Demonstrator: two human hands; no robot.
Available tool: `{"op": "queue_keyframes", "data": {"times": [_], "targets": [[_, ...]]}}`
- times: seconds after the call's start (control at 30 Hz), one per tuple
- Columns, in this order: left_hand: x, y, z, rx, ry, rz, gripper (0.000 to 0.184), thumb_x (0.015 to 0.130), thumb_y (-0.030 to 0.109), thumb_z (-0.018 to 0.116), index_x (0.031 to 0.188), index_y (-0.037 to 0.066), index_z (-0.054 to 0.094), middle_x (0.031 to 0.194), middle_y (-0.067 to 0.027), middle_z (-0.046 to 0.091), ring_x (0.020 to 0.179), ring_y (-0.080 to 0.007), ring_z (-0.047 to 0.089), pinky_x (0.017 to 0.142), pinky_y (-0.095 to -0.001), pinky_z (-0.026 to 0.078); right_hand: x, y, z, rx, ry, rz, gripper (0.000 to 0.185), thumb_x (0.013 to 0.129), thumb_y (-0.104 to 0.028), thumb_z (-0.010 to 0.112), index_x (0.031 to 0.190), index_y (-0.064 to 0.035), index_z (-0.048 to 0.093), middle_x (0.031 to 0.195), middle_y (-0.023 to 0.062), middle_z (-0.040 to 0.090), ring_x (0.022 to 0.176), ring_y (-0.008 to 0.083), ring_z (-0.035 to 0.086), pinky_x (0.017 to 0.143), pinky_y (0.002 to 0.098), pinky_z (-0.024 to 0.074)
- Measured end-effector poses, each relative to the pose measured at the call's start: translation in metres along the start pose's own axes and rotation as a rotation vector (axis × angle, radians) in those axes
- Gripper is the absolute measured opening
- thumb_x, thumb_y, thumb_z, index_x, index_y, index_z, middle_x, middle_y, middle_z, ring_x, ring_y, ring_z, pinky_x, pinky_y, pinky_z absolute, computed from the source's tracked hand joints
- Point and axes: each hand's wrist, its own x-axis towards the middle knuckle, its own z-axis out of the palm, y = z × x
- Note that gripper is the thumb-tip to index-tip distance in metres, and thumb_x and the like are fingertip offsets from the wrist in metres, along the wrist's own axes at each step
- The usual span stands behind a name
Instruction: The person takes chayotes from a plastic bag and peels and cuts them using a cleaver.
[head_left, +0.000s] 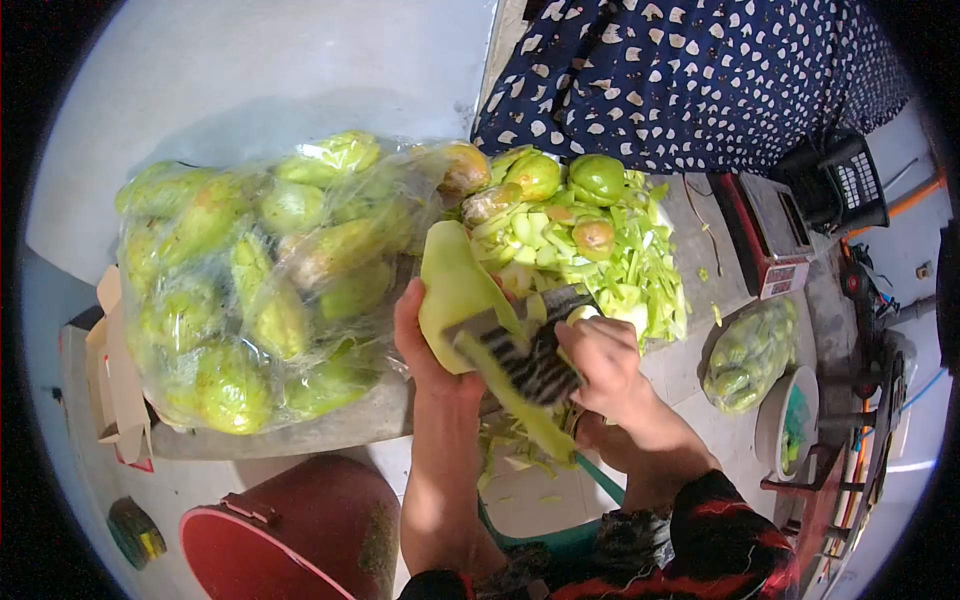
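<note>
My left hand (440,370) is wrapped around a green papaya (460,285) whose surface is pale and peeled. My right hand (605,365) is closed on a peeling knife (535,350), smeared into dark stripes by motion, so its exact shape is unclear. The blade lies against the papaya's lower right side. A long strip of peel (525,405) hangs below it, slanting down to the right. Behind my hands, a heap of peelings (635,270) covers part of the concrete ledge, with several whole green and brownish fruits (597,180) on it.
At left, a big clear plastic bag (270,290) holds several green papayas. A red bucket (300,530) stands below the ledge (290,440). On the right are a red scale (765,235), a smaller bag of green produce (750,355), a white basin (790,420) and a black crate (855,185).
</note>
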Motion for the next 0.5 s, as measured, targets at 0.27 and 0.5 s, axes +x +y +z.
{"op": "queue_keyframes", "data": {"times": [0.27, 0.5], "targets": [[-0.001, -0.003, 0.006, -0.038, 0.101, -0.027, 0.059, 0.087, 0.046, 0.052, 0.126, 0.001, 0.051, 0.106, -0.0159, 0.065, 0.092, -0.0270, 0.066, 0.079, -0.0406, 0.056, 0.006, -0.002, -0.012, 0.091, 0.003, -0.019, 0.020, 0.070, -0.002, 0.067, 0.086, 0.0031, 0.056, 0.062, 0.0118, 0.052, 0.050, 0.0280, 0.055, 0.044, 0.0366, 0.0433], [-0.006, -0.006, 0.016, 0.013, -0.001, -0.063, 0.060, 0.086, 0.045, 0.053, 0.125, -0.001, 0.051, 0.106, -0.0189, 0.064, 0.089, -0.0308, 0.066, 0.071, -0.0426, 0.057, -0.005, 0.023, 0.005, -0.017, -0.020, 0.237, 0.024, 0.066, -0.003, 0.071, 0.081, 0.0011, 0.053, 0.066, 0.0137, 0.056, 0.055, 0.0331, 0.057, 0.048, 0.0382, 0.0465]]}}
